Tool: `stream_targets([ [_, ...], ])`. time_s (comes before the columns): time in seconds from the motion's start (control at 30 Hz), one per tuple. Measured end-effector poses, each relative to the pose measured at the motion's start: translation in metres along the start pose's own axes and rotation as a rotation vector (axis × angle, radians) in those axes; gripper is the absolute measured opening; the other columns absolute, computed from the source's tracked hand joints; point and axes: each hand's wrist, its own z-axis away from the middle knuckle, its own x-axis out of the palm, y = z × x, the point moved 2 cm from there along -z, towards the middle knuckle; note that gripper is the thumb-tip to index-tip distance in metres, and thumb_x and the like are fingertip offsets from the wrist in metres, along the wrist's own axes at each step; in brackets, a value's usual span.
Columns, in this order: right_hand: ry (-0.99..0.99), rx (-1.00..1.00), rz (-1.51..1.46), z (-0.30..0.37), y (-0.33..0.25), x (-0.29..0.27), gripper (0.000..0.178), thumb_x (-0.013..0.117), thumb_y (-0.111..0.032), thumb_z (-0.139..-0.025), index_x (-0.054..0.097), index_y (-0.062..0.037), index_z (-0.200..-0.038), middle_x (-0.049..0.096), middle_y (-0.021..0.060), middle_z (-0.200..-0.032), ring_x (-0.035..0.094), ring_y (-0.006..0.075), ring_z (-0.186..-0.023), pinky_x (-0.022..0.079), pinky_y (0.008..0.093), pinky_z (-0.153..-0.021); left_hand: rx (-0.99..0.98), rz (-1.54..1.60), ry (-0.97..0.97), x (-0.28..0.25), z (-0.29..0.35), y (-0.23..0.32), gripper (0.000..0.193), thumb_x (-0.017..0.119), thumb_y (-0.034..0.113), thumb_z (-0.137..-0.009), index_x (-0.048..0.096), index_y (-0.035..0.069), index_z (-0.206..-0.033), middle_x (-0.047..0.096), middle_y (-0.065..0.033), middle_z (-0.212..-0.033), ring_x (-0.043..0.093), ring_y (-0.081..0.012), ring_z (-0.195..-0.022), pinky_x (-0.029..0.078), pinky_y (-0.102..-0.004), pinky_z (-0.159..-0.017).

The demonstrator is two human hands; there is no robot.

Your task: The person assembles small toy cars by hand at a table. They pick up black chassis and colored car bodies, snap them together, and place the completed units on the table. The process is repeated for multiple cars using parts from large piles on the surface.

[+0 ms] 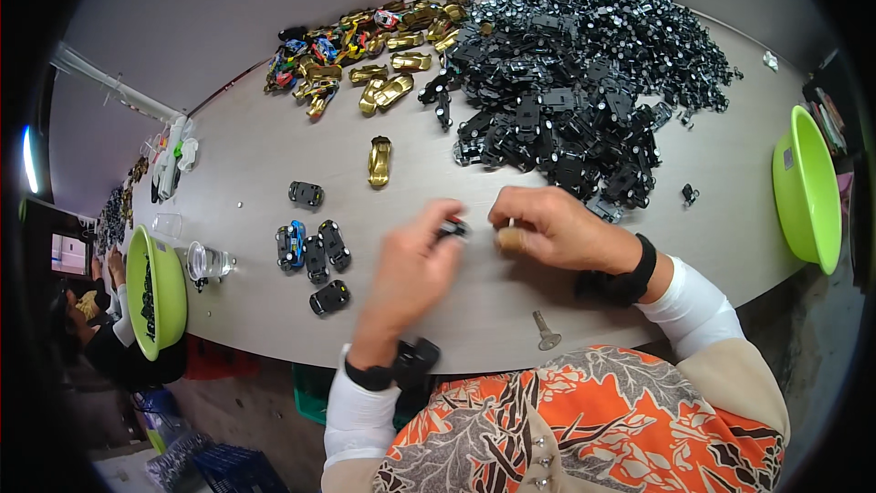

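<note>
At the frame's centre, the blurred left hand (418, 260) has its grip clamped on a red-and-black toy car (453, 228), on the side nearest the right hand (552, 224); fingers obscure its long axis. Whether the right, fingers curled, pinches anything, I cannot tell.

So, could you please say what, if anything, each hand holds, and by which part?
The left hand holds a small toy car around its left side; whether the right hand holds anything cannot be told.
</note>
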Motion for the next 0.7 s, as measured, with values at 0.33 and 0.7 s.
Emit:
stream_targets([
  [0.33, 0.078, -0.022, 0.676, -0.006, 0.004, -0.025, 0.009, 0.059, 0.000, -0.071, 0.052, -0.0028, -0.075, 0.054, 0.0062, -0.088, 0.049, 0.0287, -0.076, 0.046, 0.0378, -0.063, 0.095, -0.904, 0.419, -0.084, -0.038, -0.079, 0.026, 0.062, 0.002, -0.073, 0.061, -0.001, -0.099, 0.061, -0.0178, -0.094, 0.056, -0.0359, -0.096, 0.045, -0.0429, -0.085],
  [0.7, 0.124, -0.044, 0.457, -0.004, 0.009, -0.040, 0.007, 0.059, -0.002, -0.074, 0.057, -0.0025, -0.081, 0.059, 0.0119, -0.080, 0.059, 0.0333, -0.077, 0.047, 0.0412, -0.062, -0.188, -0.292, 0.219, -0.024, -0.065, -0.050, 0.044, 0.062, -0.001, -0.068, 0.058, 0.000, -0.111, 0.063, -0.0107, -0.088, 0.061, -0.0210, -0.079, 0.048, -0.0299, -0.073],
])
